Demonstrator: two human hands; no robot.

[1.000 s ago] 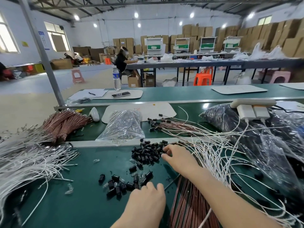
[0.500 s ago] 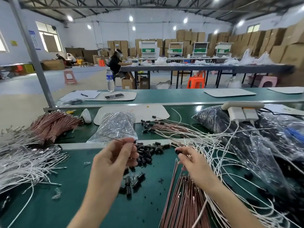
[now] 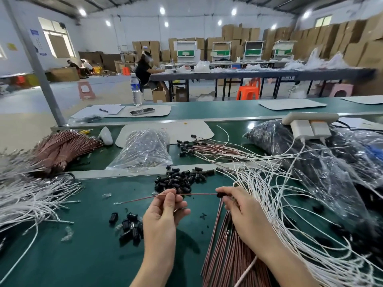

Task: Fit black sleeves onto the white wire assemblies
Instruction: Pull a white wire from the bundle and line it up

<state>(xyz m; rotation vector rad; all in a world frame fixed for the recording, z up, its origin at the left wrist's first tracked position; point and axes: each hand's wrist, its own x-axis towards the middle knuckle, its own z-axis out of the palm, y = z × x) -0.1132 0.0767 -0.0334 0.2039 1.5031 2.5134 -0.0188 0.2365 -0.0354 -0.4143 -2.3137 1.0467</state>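
The left hand (image 3: 165,206) is pinching a thin reddish wire (image 3: 199,194) between thumb and fingertips, holding it roughly level above the green desk (image 3: 72,255). The right hand (image 3: 238,206) is clamping a black sleeve (image 3: 219,195) between thumb and forefinger at the wire's right end. How far the sleeve is sitting on the wire cannot be told. The wire's left end is sticking out free past the left hand and carrying a small metal tip.

Just behind both hands a sleeve pile (image 3: 182,180) is lying loose on the desk. A smaller cluster (image 3: 130,226) of sleeves is lying just left of the left wrist. White wires (image 3: 269,193) are fanning out in a tangle to the right of the right hand, and a second white heap (image 3: 24,199) is lying at the desk's left edge. A brown bundle (image 3: 223,249) of wires is lying under the right forearm. A clear bag (image 3: 145,150) is sitting behind the sleeve pile.
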